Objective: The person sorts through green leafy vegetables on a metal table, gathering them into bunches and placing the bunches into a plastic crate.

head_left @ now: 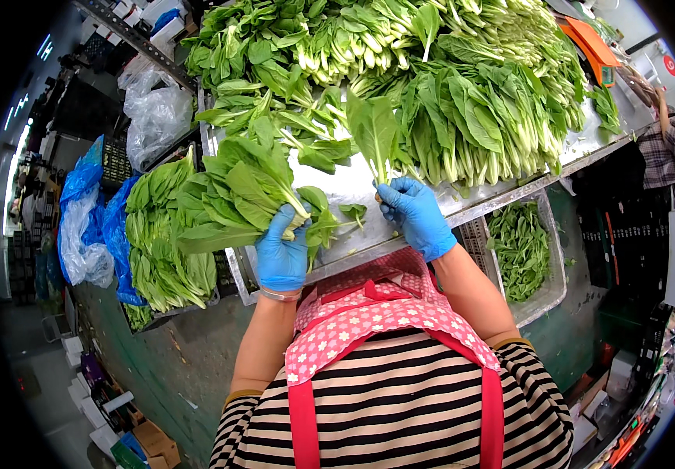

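Your left grip (pixel 282 252) clasps a gathered leafy bunch (pixel 236 191), your right grip (pixel 415 217) pinches one stalk (pixel 372 133); large heaps (pixel 470 117) seemingly remain unbunched on the bench (pixel 353 178).

Thin blue gloves, snug and lightly wrinkled, cover the left hand (pixel 282 252) and the right hand (pixel 415 219). A narrow pale wristband (pixel 280 295) circles the left wrist just below its glove. The shirt (pixel 400 410) is striped black and beige, its sleeves (pixel 537 387) ending in mustard cuffs (pixel 513 342) near the elbows. Over it lies a pinkish-red apron (pixel 376 336) printed with white flowers, with a red bow (pixel 372 290) at its far part and two plain red straps (pixel 492 418) running nearward.
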The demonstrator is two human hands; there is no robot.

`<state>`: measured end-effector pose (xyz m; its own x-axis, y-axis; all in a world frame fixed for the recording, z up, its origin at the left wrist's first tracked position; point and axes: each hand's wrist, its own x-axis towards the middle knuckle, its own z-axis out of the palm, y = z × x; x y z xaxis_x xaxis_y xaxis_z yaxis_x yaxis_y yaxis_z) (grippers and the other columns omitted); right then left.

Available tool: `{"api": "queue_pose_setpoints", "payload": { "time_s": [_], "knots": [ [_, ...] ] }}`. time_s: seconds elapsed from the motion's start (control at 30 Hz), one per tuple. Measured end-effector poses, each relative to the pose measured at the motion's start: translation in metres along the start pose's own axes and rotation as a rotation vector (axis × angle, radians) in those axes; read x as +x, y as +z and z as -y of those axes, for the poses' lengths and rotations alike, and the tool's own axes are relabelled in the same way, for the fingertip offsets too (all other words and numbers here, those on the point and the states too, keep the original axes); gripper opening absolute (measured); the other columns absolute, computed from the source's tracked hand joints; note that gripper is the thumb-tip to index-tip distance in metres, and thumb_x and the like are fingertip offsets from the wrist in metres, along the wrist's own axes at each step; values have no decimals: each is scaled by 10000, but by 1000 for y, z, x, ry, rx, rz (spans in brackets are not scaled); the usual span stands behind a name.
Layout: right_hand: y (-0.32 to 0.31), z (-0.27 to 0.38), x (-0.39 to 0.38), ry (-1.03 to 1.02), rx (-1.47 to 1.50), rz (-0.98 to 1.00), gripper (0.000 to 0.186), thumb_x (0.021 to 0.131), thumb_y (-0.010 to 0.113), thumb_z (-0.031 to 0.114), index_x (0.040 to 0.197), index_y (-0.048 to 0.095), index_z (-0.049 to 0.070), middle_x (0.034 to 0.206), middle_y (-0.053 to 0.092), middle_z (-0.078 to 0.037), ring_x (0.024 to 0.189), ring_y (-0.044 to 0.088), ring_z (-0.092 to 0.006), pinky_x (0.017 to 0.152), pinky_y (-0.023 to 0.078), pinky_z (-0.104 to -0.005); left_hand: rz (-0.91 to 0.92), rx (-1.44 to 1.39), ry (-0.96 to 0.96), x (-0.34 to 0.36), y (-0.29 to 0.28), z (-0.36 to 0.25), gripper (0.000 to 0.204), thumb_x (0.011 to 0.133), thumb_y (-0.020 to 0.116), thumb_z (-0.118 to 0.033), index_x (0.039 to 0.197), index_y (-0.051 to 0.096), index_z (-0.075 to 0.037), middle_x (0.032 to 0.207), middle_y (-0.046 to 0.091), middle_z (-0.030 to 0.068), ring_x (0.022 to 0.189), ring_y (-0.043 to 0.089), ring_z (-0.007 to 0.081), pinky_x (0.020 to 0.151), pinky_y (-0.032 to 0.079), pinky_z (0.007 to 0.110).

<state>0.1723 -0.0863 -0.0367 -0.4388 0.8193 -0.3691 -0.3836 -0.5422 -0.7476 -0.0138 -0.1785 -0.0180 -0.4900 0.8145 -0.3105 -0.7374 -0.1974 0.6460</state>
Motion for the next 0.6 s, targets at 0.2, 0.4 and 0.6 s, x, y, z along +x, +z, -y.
{"api": "queue_pose_setpoints", "payload": {
  "time_s": [0.2, 0.4, 0.6],
  "knots": [
    [27, 7, -14, -84, -90, 63, 209, 777, 622, 119, 954, 585, 13, 760, 595, -31, 603, 515, -84, 538, 391, -189, 46, 92, 34, -1, 13, 14, 259, 757, 556, 5, 1014, 535, -9, 946, 588, 99, 842, 587, 208, 734, 488, 314],
    [42, -1, -25, -213, -231, 171, 288, 773, 603, 23, 1053, 538, 8, 779, 579, -34, 686, 524, -90, 631, 438, -219, 243, 754, 266, -4, 14, 25, 384, 751, 560, 23, 1122, 479, -37, 1027, 554, 74, 944, 538, 209, 813, 453, 350],
    [36, -15, -18, -847, -871, 144, 268, 749, 546, -38, 1009, 555, 23, 889, 576, -144, 699, 533, -283, 623, 437, -301, 435, 1568, 828, 20, -72, 64, 471, 833, 525, -228, 1252, 379, -69, 1265, 405, 110, 1139, 402, 264, 969, 300, 379]
  ]
}}
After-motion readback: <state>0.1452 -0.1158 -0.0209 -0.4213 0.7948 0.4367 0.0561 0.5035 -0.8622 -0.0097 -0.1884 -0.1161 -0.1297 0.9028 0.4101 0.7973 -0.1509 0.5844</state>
